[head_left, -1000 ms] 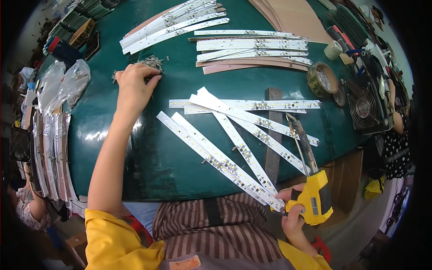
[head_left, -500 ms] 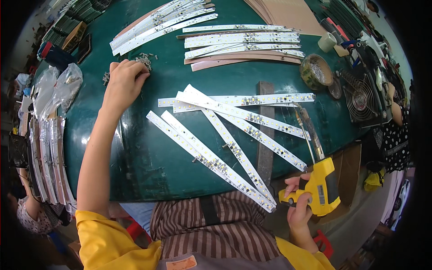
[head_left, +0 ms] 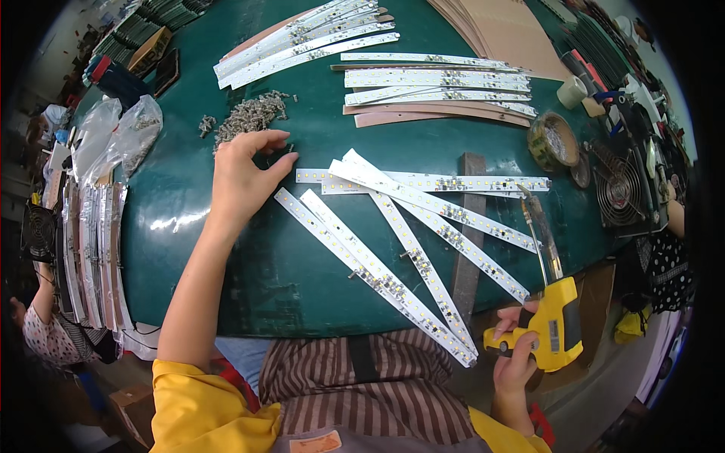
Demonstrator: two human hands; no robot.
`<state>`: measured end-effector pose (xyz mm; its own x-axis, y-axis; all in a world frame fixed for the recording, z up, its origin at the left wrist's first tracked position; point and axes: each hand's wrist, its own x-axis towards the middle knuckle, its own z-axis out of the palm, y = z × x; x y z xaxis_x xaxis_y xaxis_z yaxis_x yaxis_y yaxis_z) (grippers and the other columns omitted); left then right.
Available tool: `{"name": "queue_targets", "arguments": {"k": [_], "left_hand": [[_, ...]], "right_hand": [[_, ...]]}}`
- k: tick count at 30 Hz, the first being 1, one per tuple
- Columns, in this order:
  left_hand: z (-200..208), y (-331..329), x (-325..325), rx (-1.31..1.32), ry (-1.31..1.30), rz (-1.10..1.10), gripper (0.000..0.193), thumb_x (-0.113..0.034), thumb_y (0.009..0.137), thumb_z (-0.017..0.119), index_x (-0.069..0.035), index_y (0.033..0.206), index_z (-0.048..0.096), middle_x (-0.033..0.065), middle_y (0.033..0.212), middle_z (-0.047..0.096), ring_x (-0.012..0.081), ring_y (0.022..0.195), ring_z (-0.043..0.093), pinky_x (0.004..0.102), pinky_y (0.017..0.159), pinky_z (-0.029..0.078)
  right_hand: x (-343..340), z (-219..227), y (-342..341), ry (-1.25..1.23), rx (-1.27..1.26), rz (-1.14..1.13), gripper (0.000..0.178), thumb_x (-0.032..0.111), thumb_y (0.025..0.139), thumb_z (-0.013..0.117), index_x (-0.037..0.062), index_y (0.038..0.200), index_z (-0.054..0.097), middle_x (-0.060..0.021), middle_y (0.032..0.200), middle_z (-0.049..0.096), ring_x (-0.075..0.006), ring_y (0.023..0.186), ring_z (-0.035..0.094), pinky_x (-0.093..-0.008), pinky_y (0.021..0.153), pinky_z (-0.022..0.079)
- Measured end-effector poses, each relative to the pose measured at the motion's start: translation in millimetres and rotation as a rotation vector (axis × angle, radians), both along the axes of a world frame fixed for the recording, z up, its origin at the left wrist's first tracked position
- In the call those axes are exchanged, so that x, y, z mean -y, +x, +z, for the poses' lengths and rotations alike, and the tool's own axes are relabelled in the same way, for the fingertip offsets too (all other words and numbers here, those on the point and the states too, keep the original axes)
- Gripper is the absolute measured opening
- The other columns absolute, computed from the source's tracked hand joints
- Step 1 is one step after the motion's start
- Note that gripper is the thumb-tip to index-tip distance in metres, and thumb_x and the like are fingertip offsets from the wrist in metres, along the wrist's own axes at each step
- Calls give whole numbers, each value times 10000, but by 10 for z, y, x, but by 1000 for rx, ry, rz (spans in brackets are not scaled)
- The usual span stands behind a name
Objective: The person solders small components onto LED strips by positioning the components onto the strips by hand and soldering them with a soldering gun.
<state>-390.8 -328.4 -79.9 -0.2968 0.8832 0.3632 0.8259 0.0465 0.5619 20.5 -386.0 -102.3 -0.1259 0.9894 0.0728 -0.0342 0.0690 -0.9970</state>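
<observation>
My right hand (head_left: pixel 514 370) grips the yellow handle of a soldering gun (head_left: pixel 557 325). Its metal tip points up toward the right end of an upper white LED strip board. My left hand (head_left: pixel 243 175) is above the green table, just in front of a heap of small grey components (head_left: pixel 255 113). Thumb and forefinger of that hand come together around a tiny component (head_left: pixel 291 148), partly hidden. Several LED strip boards (head_left: pixel 341 226) fan out before me, overlapping, some across a dark flat bar (head_left: pixel 466 289). Small components stick out from two of the lower boards.
More LED boards (head_left: pixel 438 78) lie stacked at the back, beside brown sheets (head_left: pixel 513 38). A round bowl (head_left: pixel 550 142) and a fan (head_left: pixel 619 181) stand at right. Plastic bags (head_left: pixel 140 132) and upright strips (head_left: pixel 94 257) are at left. Other people sit at both sides.
My left hand has moved right and toward me, away from the component heap, which now shows more fully. The whole view has shifted slightly. My right hand keeps holding the soldering gun.
</observation>
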Motion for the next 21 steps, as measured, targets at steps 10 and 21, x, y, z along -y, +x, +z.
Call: {"name": "queue_targets", "arguments": {"k": [10, 21], "left_hand": [[-82, 89, 18, -195, 88, 97, 113, -125, 721, 767, -69, 818, 752, 56, 803, 694, 199, 749, 627, 339, 766, 421], [85, 1506, 157, 175, 22, -294, 99, -100, 683, 771, -105, 775, 733, 14, 642, 655, 176, 606, 575, 339, 749, 338]], "right_hand": [[8, 52, -36, 13, 43, -9, 521, 448, 981, 518, 6, 1240, 424, -155, 978, 623, -140, 727, 542, -277, 698, 442], [132, 131, 5, -17, 262, -5, 807, 582, 894, 576, -61, 1355, 416, -45, 853, 585, -86, 720, 534, -237, 665, 446]]}}
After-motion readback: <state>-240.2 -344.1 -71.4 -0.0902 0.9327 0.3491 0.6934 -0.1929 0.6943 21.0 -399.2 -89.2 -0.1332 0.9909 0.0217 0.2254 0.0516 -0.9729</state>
